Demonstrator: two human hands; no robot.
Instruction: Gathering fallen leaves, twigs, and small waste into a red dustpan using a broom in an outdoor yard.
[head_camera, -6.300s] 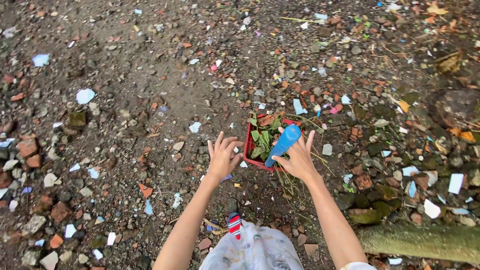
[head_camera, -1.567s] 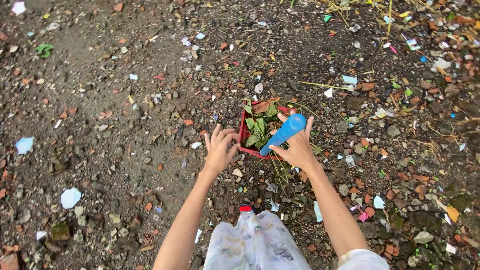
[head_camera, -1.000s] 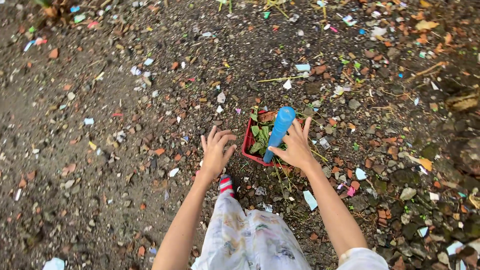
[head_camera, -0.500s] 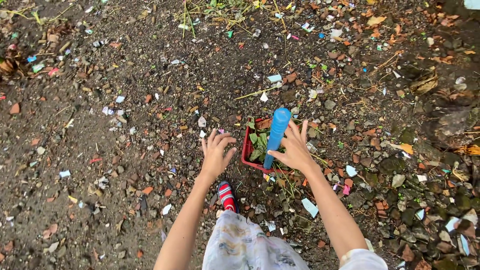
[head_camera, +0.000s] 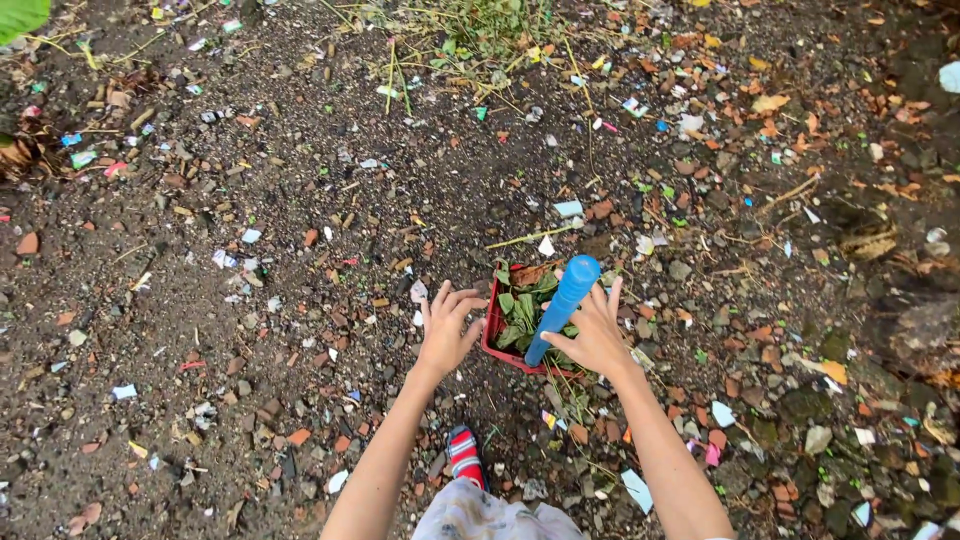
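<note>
since half a second ago the view has slid a little so that the red dustpan of green leaves sits nearer the middle, while my hands keep their places on either side of it. my right hand is curled around the blue handle slanting up over the dustpan, and my left hand hovers flat with fingers spread, holding nothing, just beside the dustpan's left edge. around them lies dark soil strewn with paper scraps, brick bits and dry leaves, with my red striped shoe below.
</note>
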